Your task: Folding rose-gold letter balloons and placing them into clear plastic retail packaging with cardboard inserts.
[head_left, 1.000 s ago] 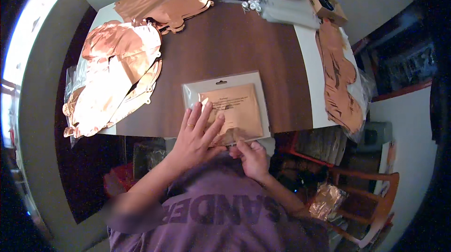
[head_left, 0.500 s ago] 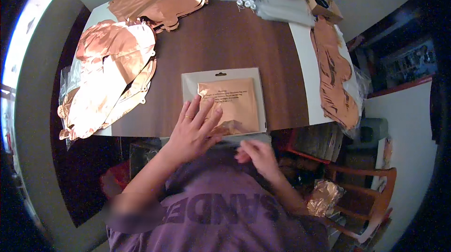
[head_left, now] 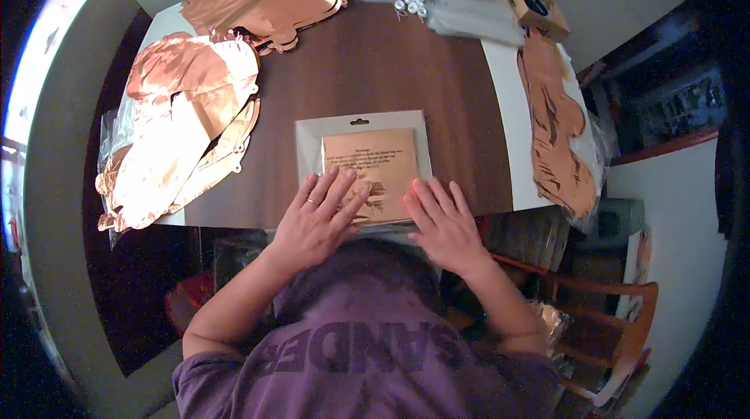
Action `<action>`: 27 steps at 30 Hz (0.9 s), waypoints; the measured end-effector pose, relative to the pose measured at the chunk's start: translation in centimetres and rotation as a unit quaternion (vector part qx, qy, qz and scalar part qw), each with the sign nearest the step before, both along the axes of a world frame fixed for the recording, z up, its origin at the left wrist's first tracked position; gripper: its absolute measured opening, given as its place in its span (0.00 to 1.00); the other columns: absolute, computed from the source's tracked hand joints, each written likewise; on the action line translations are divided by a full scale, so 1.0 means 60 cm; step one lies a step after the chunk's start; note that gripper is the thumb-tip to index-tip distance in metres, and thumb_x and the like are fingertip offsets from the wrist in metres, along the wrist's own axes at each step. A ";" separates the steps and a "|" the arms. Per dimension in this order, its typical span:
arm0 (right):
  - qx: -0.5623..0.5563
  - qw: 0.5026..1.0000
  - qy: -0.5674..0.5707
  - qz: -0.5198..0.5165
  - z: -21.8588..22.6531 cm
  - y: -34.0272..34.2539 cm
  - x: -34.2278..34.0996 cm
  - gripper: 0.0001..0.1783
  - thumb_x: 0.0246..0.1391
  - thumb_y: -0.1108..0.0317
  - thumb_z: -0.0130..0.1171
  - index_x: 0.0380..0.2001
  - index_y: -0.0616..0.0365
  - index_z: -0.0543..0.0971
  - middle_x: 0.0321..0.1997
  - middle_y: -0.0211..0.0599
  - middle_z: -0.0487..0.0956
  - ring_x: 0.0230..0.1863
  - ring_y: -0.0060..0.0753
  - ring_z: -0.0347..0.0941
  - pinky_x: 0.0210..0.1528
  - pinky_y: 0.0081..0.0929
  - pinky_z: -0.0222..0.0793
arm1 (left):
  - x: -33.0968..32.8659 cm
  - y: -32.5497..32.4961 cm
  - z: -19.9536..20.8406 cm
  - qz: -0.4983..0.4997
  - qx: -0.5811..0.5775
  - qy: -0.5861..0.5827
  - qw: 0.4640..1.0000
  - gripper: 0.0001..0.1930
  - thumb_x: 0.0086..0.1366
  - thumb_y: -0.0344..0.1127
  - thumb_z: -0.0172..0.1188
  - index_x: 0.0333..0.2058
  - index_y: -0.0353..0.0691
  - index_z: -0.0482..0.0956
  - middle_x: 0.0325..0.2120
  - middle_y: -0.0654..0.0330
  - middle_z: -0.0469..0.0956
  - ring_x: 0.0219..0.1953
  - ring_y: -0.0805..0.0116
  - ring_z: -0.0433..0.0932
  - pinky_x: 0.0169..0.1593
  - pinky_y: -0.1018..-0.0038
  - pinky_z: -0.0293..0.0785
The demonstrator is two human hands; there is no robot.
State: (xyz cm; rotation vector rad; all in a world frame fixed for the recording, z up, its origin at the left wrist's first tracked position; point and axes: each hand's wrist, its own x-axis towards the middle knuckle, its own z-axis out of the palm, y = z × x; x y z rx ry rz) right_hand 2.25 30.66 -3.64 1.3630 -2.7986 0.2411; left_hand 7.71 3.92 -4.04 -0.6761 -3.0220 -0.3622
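Two bare hands with open, outstretched fingers lie at a flat packet [head_left: 369, 140] of folded copper-coloured foil in a clear sleeve with a pale border, at the near middle of a table [head_left: 375, 60]. Neither appears to grip it. The left hand [head_left: 312, 214] covers the packet's near left corner; the right hand [head_left: 445, 224] meets its near right side. How firmly they press cannot be told. The small print is too blurred to read. Foil on a wooden chair [head_left: 637, 333], near right, is partly hidden by the right forearm; the space under the table is dark.

The packet's near edge lies along the table's near edge. Brown wood stretches from its far edge to white spools [head_left: 410, 7]. Glossy foil shapes [head_left: 191, 91] border this stretch on the left, and darker foil pieces [head_left: 558, 134] lie well apart, right.
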 end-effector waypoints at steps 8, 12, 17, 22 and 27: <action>0.036 0.999 -0.013 0.004 0.011 0.005 -0.016 0.41 0.48 0.52 0.64 0.63 0.54 0.63 0.71 0.41 0.57 0.72 0.48 0.49 0.70 0.55 0.45 | -0.009 -0.005 -0.001 0.002 -0.032 0.045 0.998 0.32 0.61 0.48 0.57 0.64 0.50 0.61 0.65 0.52 0.57 0.68 0.49 0.54 0.67 0.52 0.52; 0.034 0.999 -0.012 0.000 0.008 0.001 -0.014 0.41 0.48 0.51 0.64 0.62 0.58 0.64 0.71 0.45 0.57 0.71 0.50 0.49 0.69 0.57 0.44 | -0.011 0.021 0.028 0.009 -0.004 0.073 0.997 0.32 0.61 0.44 0.57 0.63 0.47 0.62 0.65 0.49 0.57 0.67 0.45 0.54 0.66 0.49 0.53; -0.016 0.995 -0.097 0.033 0.070 -0.010 -0.050 0.33 0.51 0.56 0.62 0.57 0.60 0.70 0.64 0.46 0.67 0.65 0.49 0.61 0.67 0.49 0.53 | -0.029 0.021 0.005 -0.035 0.036 0.050 0.997 0.31 0.62 0.47 0.56 0.62 0.44 0.63 0.64 0.51 0.59 0.67 0.47 0.55 0.66 0.49 0.51; -0.234 0.945 -0.221 -0.059 0.091 -0.069 -0.268 0.10 0.53 0.68 0.59 0.36 0.63 0.80 0.39 0.46 0.81 0.41 0.47 0.77 0.45 0.37 0.72 | -0.030 0.011 0.015 -0.024 0.126 0.017 0.992 0.29 0.61 0.44 0.59 0.60 0.42 0.66 0.63 0.48 0.61 0.66 0.46 0.57 0.66 0.49 0.52; -0.204 0.976 0.036 -0.066 0.042 -0.204 -0.516 0.09 0.54 0.66 0.55 0.25 0.58 0.80 0.31 0.45 0.78 0.38 0.51 0.75 0.42 0.43 0.71 | -0.040 0.012 0.009 -0.044 0.161 0.045 0.985 0.26 0.60 0.42 0.60 0.55 0.39 0.70 0.60 0.47 0.64 0.65 0.46 0.59 0.65 0.49 0.54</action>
